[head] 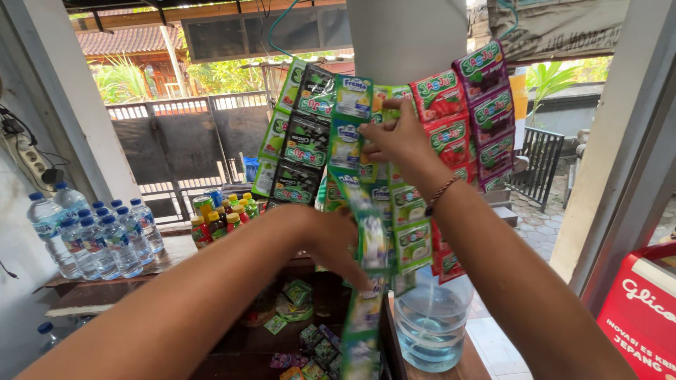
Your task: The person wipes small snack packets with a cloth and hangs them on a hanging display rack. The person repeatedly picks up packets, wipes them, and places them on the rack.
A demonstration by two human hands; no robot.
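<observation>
Several strips of small drink-powder sachets hang in front of a white pillar (pixel 405 39): green and black ones (pixel 304 134) on the left, light green and blue ones (pixel 352 127) in the middle, red and purple ones (pixel 468 105) on the right. My right hand (pixel 398 137), a bead bracelet on its wrist, is raised to the top of the green strips and grips them there. My left hand (pixel 336 243) is lower and holds a hanging green sachet strip (pixel 371 243) at about mid-length. The strip's lower end dangles blurred below my left hand.
Water bottles (pixel 91 236) and small coloured drink bottles (pixel 222 214) stand on a wooden counter (pixel 105 292) at left. A large clear water jug (pixel 431 324) sits below the strips. Loose sachets (pixel 310 345) lie on a lower shelf. A red box (pixel 644 317) is at right.
</observation>
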